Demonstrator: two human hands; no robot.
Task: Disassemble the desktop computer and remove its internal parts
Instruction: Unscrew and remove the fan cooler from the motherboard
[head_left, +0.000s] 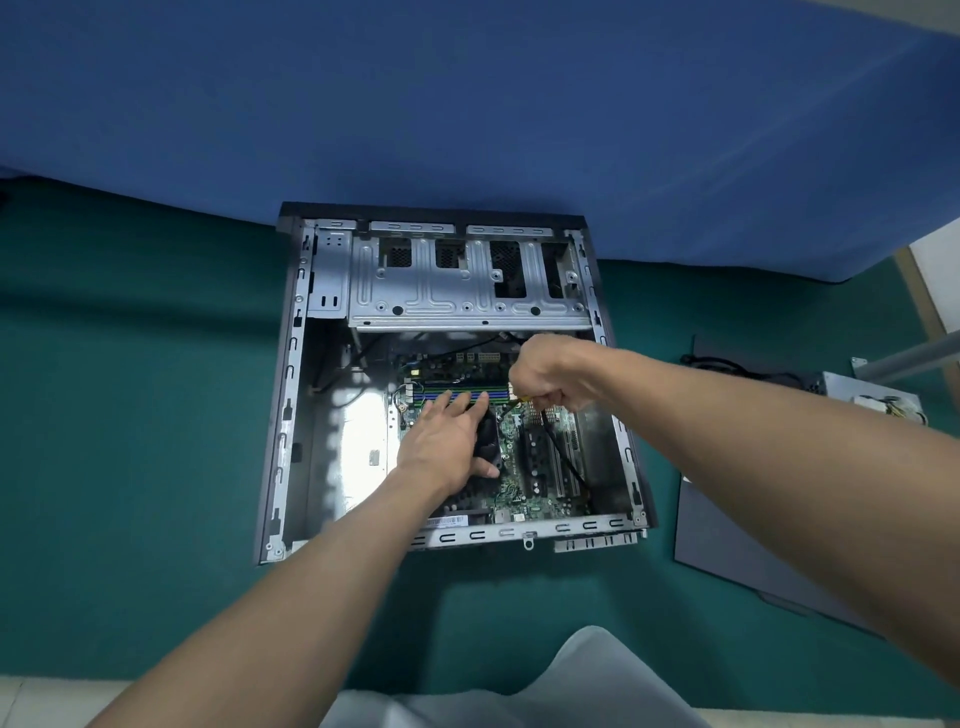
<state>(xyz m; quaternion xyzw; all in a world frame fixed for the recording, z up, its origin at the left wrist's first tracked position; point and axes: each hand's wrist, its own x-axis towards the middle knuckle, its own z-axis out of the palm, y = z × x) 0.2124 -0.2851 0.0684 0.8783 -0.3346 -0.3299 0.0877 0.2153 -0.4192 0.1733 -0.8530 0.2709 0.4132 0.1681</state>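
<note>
An open desktop case lies on its side on the green cloth, its green motherboard exposed. My left hand rests on the black CPU cooler fan, fingers stretched toward the blue and green RAM slots. My right hand is fisted around a tool with a yellow handle, held over the board beside the cooler. The tool's tip is hidden. A metal drive cage spans the far end of the case.
A black cable crosses the board's right side. A dark side panel lies right of the case, with a removed power supply and cables behind it. A blue cloth wall rises behind the case.
</note>
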